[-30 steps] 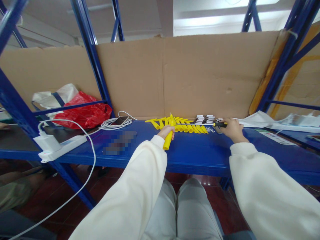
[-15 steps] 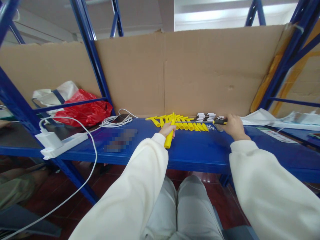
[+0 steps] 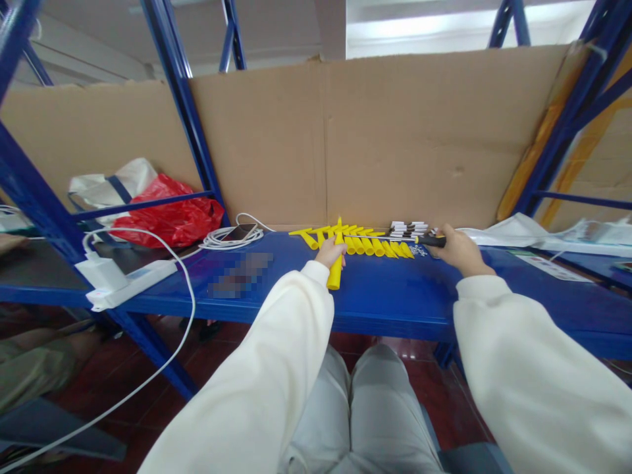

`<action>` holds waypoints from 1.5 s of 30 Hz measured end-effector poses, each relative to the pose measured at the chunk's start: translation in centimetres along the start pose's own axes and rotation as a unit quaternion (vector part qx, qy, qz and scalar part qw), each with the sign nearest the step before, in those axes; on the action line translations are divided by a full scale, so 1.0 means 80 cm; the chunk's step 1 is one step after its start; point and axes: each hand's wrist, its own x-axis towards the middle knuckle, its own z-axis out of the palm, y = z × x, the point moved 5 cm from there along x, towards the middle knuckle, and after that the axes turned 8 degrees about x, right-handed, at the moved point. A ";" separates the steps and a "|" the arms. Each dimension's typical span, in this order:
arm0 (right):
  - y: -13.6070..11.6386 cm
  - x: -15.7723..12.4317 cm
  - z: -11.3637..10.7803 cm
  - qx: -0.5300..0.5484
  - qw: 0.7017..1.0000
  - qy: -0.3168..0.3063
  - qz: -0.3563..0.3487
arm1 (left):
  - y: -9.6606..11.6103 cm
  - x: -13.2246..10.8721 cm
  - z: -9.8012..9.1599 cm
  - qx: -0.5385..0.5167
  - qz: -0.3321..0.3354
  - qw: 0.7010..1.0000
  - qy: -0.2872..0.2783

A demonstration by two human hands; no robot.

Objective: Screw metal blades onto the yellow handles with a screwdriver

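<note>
My left hand (image 3: 328, 251) is closed around a yellow plastic tube piece (image 3: 336, 268) that stands tilted on the blue shelf (image 3: 395, 296). My right hand (image 3: 457, 250) grips the black and yellow handle of a screwdriver (image 3: 430, 241); its thin shaft points left toward the top of the held piece. Behind the hands lies a row of several more yellow pieces (image 3: 368, 242). Beside them sits a small stack of white and black parts (image 3: 407, 229).
A cardboard sheet (image 3: 395, 138) backs the shelf. To the left lie a coiled white cable with a phone (image 3: 232, 236), a white power strip with charger (image 3: 118, 280), a red plastic bag (image 3: 165, 214) and a white bag (image 3: 113, 184). White packaging (image 3: 513, 230) lies at right. Blue rack posts (image 3: 182, 99) frame the bay.
The screwdriver and my right hand have shifted slightly left toward the held yellow piece. The view has tipped a little; my left hand keeps its hold.
</note>
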 end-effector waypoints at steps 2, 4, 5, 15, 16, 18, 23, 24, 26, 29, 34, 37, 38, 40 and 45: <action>-0.001 0.001 0.003 0.004 1.000 -0.009 0.001 | 0.001 -0.001 -0.001 -0.002 -0.002 1.000 0.005; -0.004 0.002 0.006 0.006 1.000 -0.018 -0.017 | 0.002 -0.003 -0.002 -0.008 0.001 1.000 0.012; -0.006 0.003 0.007 0.006 0.999 -0.020 -0.030 | 0.004 -0.004 -0.003 -0.011 0.002 1.000 0.017; 0.001 0.009 0.017 -0.012 0.998 -0.023 -0.051 | 0.009 -0.012 -0.005 -0.004 0.003 1.000 0.026; 0.002 0.009 0.018 -0.016 0.998 -0.025 -0.052 | 0.009 -0.012 -0.005 -0.003 0.003 1.000 0.025; 0.002 0.008 0.019 -0.025 0.998 -0.027 -0.056 | 0.009 -0.012 -0.004 -0.002 0.004 1.000 0.023; 0.000 0.002 0.015 -0.043 0.999 -0.027 -0.015 | 0.007 -0.012 -0.002 -0.001 -0.001 1.000 0.024; 0.001 0.001 0.015 -0.045 0.998 -0.033 -0.001 | 0.008 -0.012 -0.002 -0.002 -0.001 1.000 0.025; 0.001 0.000 0.018 -0.048 0.997 -0.058 0.012 | 0.009 -0.014 -0.002 -0.006 0.002 1.000 0.028; 0.001 0.001 0.024 -0.034 0.996 -0.086 -0.007 | 0.011 -0.016 -0.003 -0.010 0.007 0.999 0.035; 0.000 0.008 0.024 0.003 0.997 -0.062 -0.053 | 0.013 -0.016 -0.006 -0.008 0.007 0.999 0.044; 0.002 0.010 0.022 0.003 0.998 -0.046 -0.052 | 0.013 -0.018 -0.004 -0.010 0.008 0.999 0.037; 0.003 0.010 0.021 0.003 0.998 -0.041 -0.044 | 0.014 -0.019 -0.003 -0.010 0.010 0.999 0.032; 0.007 0.008 0.020 0.005 0.999 -0.033 -0.022 | 0.014 -0.020 -0.002 -0.009 0.012 1.000 0.023; 0.017 0.005 0.023 0.006 0.999 -0.025 0.021 | 0.014 -0.021 0.000 -0.007 0.015 1.000 0.014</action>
